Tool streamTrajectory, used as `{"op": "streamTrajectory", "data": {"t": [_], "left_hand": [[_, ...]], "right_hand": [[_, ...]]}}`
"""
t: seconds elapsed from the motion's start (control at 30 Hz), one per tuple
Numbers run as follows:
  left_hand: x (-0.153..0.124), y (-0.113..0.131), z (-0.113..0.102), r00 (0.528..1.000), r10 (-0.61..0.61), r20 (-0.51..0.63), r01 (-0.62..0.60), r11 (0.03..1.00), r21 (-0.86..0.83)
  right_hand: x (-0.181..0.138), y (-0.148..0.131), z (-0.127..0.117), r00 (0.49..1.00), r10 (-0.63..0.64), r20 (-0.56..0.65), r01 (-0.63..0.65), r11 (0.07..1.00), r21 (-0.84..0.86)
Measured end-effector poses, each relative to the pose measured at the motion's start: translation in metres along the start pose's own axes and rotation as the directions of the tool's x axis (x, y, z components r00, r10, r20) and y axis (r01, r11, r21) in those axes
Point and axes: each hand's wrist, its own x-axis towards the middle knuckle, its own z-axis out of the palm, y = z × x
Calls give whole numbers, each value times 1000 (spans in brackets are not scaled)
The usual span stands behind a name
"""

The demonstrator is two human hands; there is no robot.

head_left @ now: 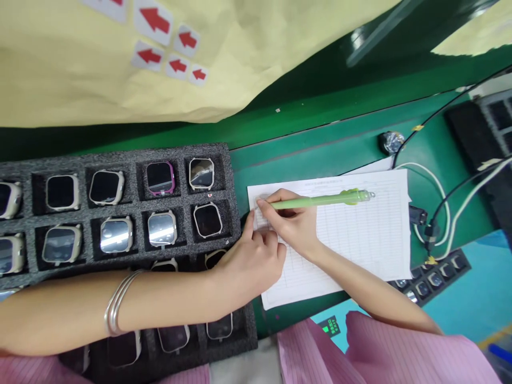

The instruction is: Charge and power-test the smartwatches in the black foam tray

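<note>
My right hand [296, 221] grips a light green pen [320, 200], its tip low at the upper left of a printed sheet of paper [356, 234] ruled with table lines. Right beside it, my left hand [252, 261] rests on the sheet's left edge. Its index finger is stretched toward the pen tip, and the other fingers are curled in with nothing seen in them. My left forearm, with silver bangles on the wrist, lies across a dark foam tray [140, 205] of watch cases with screens, hiding some of them.
A second foam tray [250, 333] of watches lies nearer my body, partly under my arm. Black and white cables [444, 202] run along the green bench [280, 160] at right. Yellow paper [100, 90] with red arrow stickers hangs above. A smaller watch tray [440, 277] sits at lower right.
</note>
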Motion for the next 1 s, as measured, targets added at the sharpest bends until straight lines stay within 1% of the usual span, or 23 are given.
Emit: {"op": "streamTrajectory", "data": {"t": [0.17,0.3,0.47,0.67,0.87,1.0], "left_hand": [[0,0,0,1000,7,2,-7,1000,-1],[0,0,2,1000,9,-9,-9,1000,7],[0,0,3,1000,7,-13,-7,1000,8],[0,1,4,1000,2,-26,-2,1000,9],[-1,1,3,1000,10,-19,-9,999,41],[-1,1,3,1000,8,-17,-7,999,49]], "right_hand": [[0,1,0,1000,5,6,-5,1000,-7],[0,1,0,1000,5,-12,-5,1000,2],[0,2,-1,1000,-6,23,6,1000,-20],[0,2,-1,1000,-11,23,11,1000,0],[0,2,-2,1000,-3,0,3,999,-35],[-1,2,-1,1000,2,-24,-3,1000,-24]]}}
